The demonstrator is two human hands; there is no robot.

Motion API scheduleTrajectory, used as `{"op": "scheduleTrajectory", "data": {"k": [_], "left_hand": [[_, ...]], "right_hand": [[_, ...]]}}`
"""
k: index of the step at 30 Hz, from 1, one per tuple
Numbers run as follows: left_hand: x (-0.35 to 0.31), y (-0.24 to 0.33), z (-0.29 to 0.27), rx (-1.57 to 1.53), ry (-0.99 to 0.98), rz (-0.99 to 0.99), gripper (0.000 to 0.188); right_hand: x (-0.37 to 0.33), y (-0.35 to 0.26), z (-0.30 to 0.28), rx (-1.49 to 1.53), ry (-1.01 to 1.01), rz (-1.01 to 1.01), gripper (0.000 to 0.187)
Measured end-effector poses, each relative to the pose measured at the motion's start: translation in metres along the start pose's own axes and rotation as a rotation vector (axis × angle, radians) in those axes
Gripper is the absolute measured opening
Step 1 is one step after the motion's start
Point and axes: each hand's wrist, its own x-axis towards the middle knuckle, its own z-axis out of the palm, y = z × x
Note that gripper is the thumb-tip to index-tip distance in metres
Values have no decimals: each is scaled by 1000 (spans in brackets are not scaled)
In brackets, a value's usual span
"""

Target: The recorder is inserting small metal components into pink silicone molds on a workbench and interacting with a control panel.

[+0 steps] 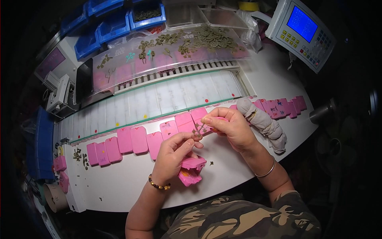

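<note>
Where the two hands meet: a small branched olive-brown piece [199, 130] spans the gap between the left grip [171, 154] and the right grip [237, 129], raised above the tabletop [131, 183].
Right grip: thumb and forefinger pinched together on the upper end of the branched piece.
Left grip: fingers curled, tips against the lower end of the branched piece; whether they clamp it, I cannot tell.
Gaping pink block [192, 163]: just below the left grip, its halves apart toward the right, yellow showing inside.
Tiny dark bit [211, 163]: on the tabletop, right of that block and below the right grip.
Pink block row [139, 139]: beyond and to the left of the left grip, with more pink blocks [278, 107] to the right of the right grip.
Rolled pale cloth [263, 126]: just right of the right grip.
White strip [151, 95]: beyond both grips, green along its edge.
Clear sheet [159, 65]: farther beyond the grips, bearing scattered olive pieces [213, 38] and a few turquoise ones [130, 57].
Blue bins [113, 30]: farthest off, beyond the left grip.
</note>
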Motion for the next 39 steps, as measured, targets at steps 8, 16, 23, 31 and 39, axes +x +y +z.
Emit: {"op": "scheduleTrajectory", "data": {"k": [8,16,23,31,39], "left_hand": [[1,-2,0,-9,19,18,23],[1,-2,-1,20,26,41,21],[-1,-4,-1,4,25,35,21],[2,0,4,-19,48,51,23],[-2,2,0,17,17,9,22]], "right_hand": [[0,-1,3,-48,14,-47,14],[-1,-2,5,-55,27,-70,13],[-2,3,4,-91,60,-98,12],[3,1,1,-109,71,-110,11],[50,-32,-13,-245,143,-333,15]]}}
